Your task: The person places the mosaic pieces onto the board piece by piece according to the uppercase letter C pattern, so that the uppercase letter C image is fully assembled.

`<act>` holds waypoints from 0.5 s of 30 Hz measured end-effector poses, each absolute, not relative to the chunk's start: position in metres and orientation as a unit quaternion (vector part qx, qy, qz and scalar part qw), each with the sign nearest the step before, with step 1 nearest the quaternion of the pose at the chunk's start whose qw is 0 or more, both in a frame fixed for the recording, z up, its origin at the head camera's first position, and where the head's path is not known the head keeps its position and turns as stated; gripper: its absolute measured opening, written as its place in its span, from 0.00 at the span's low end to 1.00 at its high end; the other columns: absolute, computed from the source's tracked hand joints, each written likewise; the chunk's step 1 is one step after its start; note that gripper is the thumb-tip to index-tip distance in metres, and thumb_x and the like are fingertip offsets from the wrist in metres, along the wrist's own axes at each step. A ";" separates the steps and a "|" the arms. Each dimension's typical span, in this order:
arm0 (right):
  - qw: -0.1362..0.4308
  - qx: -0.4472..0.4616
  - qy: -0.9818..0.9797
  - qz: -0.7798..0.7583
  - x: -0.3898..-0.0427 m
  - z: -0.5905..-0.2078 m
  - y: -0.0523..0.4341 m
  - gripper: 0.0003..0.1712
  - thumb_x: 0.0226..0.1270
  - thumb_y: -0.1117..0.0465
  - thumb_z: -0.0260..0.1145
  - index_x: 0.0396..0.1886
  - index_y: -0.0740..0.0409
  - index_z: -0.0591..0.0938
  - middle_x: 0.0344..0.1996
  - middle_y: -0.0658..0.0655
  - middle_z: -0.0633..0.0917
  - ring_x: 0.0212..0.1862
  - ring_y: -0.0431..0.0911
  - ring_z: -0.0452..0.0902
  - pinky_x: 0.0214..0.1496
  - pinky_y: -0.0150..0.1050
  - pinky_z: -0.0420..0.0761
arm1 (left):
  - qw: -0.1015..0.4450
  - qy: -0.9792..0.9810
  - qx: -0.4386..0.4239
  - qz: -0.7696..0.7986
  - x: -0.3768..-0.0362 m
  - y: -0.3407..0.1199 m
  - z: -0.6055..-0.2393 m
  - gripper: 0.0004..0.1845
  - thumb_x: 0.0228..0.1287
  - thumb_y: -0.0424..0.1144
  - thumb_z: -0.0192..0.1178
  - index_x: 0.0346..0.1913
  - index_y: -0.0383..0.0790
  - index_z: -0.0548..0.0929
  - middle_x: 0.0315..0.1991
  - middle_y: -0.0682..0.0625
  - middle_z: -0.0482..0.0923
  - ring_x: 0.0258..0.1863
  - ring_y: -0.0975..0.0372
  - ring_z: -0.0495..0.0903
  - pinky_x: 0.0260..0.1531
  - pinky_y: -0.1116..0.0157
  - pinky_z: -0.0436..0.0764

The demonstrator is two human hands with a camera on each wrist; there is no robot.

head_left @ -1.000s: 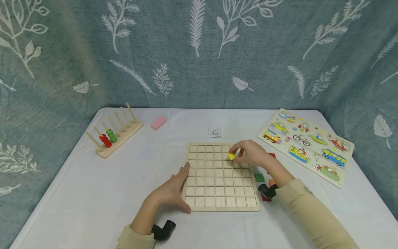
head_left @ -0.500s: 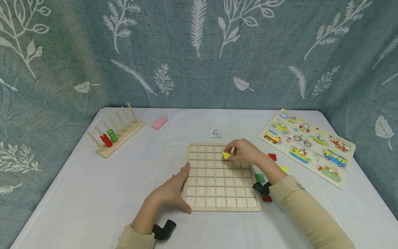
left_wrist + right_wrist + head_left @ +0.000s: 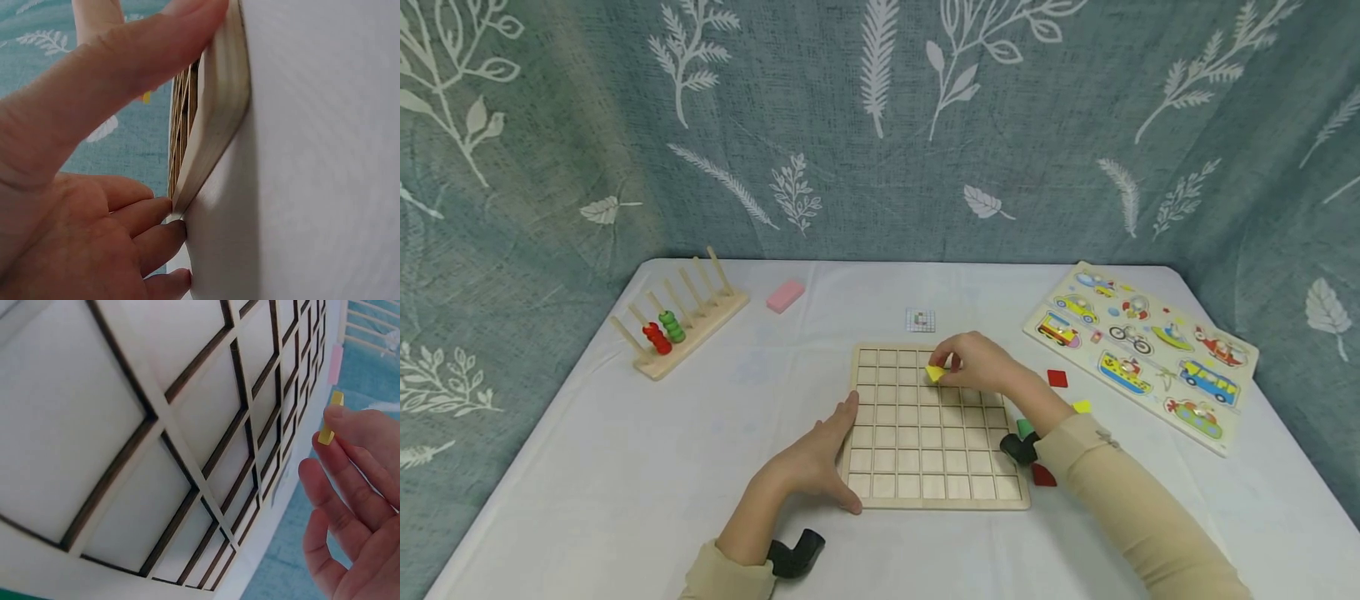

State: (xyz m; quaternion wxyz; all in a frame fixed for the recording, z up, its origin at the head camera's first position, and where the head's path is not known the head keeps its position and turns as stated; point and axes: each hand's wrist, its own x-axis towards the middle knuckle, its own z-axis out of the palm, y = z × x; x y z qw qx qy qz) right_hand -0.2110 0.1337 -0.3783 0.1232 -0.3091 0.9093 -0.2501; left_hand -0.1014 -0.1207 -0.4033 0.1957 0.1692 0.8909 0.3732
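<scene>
Yellow tile [image 3: 935, 373] — tilted (seemingly untouching) — above wooden grid board [image 3: 930, 437].

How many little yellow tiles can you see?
2. The first yellow tile is pinched by the right hand over the wooden grid; the second yellow tile lies on the table, partly hidden by the right sleeve. The sleeve may hide more.

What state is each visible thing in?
Grid board: flat, visible cells unfilled
Held yellow tile: above grid board
Left hand: spread, touching grid board
Right hand: pinching that tile
Bead rack: two pegs loaded, others bare
Vehicle puzzle: flat
Pink block: flat
Red tiles: loose
Green tile: loose
Other yellow tile: loose
Picture card: flat
</scene>
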 end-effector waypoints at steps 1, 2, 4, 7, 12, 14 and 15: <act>0.125 -0.310 0.909 -0.251 -0.212 -0.379 0.133 0.10 0.54 0.65 0.68 0.38 0.59 0.84 0.35 0.52 0.84 0.33 0.42 0.76 0.37 0.34 0.76 | 0.196 0.892 0.167 0.371 -0.101 -0.121 -0.404 0.73 0.18 0.39 0.81 0.70 0.30 0.41 0.70 0.34 0.42 0.69 0.47 0.44 0.66 0.49 0.46; 0.127 -0.310 0.908 -0.252 -0.212 -0.379 0.133 0.10 0.54 0.65 0.68 0.38 0.59 0.84 0.36 0.52 0.84 0.33 0.42 0.76 0.37 0.34 0.76 | 0.197 0.893 0.165 0.370 -0.101 -0.121 -0.404 0.73 0.18 0.39 0.81 0.70 0.31 0.41 0.70 0.34 0.42 0.69 0.47 0.44 0.66 0.49 0.46; 0.129 -0.311 0.907 -0.253 -0.213 -0.381 0.132 0.10 0.55 0.65 0.67 0.39 0.59 0.84 0.36 0.52 0.84 0.33 0.42 0.76 0.37 0.34 0.76 | 0.197 0.894 0.163 0.368 -0.101 -0.121 -0.404 0.73 0.18 0.39 0.81 0.70 0.31 0.41 0.70 0.34 0.42 0.69 0.47 0.44 0.66 0.50 0.46; 0.128 -0.314 0.907 -0.250 -0.215 -0.382 0.130 0.10 0.55 0.65 0.67 0.39 0.60 0.84 0.36 0.53 0.84 0.32 0.42 0.76 0.36 0.34 0.76 | 0.197 0.896 0.160 0.364 -0.101 -0.121 -0.405 0.74 0.18 0.39 0.81 0.71 0.32 0.41 0.70 0.35 0.42 0.69 0.48 0.44 0.66 0.50 0.46; 0.131 -0.321 0.905 -0.247 -0.217 -0.382 0.126 0.09 0.55 0.66 0.66 0.38 0.61 0.84 0.35 0.54 0.84 0.30 0.41 0.75 0.33 0.34 0.76 | 0.195 0.897 0.164 0.362 -0.102 -0.120 -0.405 0.73 0.19 0.38 0.81 0.70 0.30 0.41 0.70 0.36 0.42 0.69 0.49 0.44 0.66 0.51 0.46; 0.134 -0.325 0.904 -0.243 -0.218 -0.383 0.124 0.09 0.56 0.66 0.66 0.37 0.60 0.84 0.34 0.53 0.84 0.29 0.41 0.75 0.33 0.34 0.76 | 0.195 0.897 0.164 0.362 -0.102 -0.120 -0.405 0.73 0.19 0.38 0.81 0.70 0.30 0.42 0.70 0.36 0.41 0.69 0.49 0.43 0.67 0.51 0.46; 0.135 -0.325 0.904 -0.241 -0.218 -0.383 0.123 0.08 0.56 0.65 0.66 0.37 0.60 0.84 0.34 0.53 0.84 0.30 0.41 0.75 0.33 0.34 0.76 | 0.196 0.896 0.165 0.363 -0.102 -0.120 -0.405 0.73 0.19 0.38 0.81 0.70 0.31 0.41 0.70 0.36 0.41 0.69 0.49 0.43 0.67 0.51 0.46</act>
